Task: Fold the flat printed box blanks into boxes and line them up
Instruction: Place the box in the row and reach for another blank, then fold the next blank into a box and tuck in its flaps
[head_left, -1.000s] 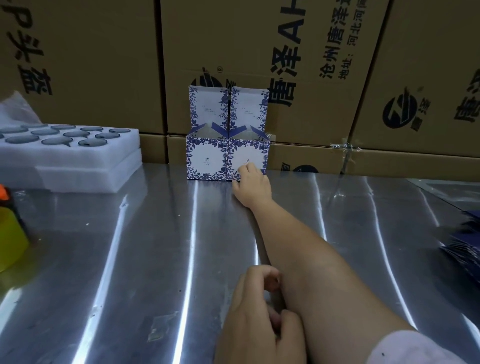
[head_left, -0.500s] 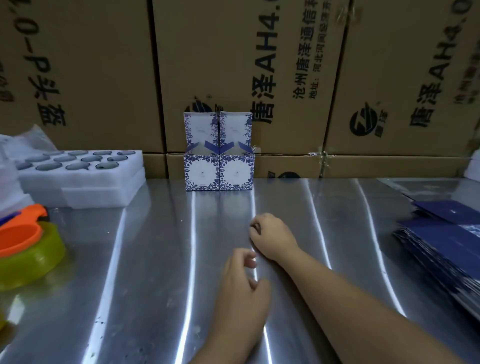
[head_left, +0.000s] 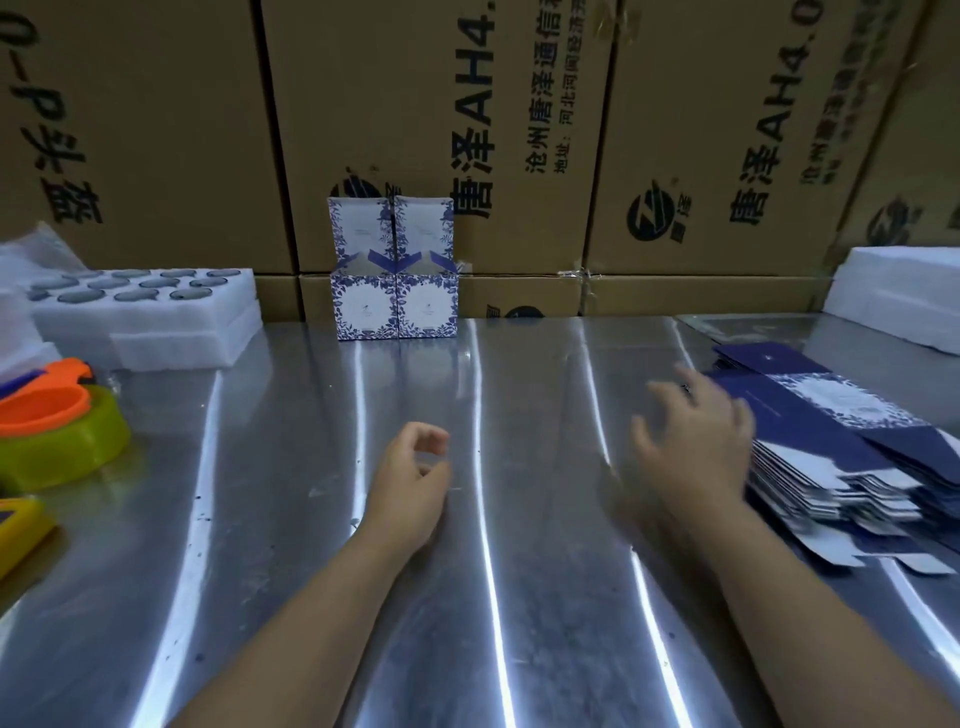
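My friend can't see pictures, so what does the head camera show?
Two empty hands over a shiny metal table: the right hand, fingers spread, is by a stack of flat blue blanks; the left hand is loosely curled. Two folded blue-and-white boxes stand side by side at the back, against big cartons.

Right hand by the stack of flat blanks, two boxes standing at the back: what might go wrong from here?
The stack of flat blanks lies fanned and uneven, so the right hand may drag off several at once. The two folded boxes stand with lids open; placing a third could nudge them out of line.
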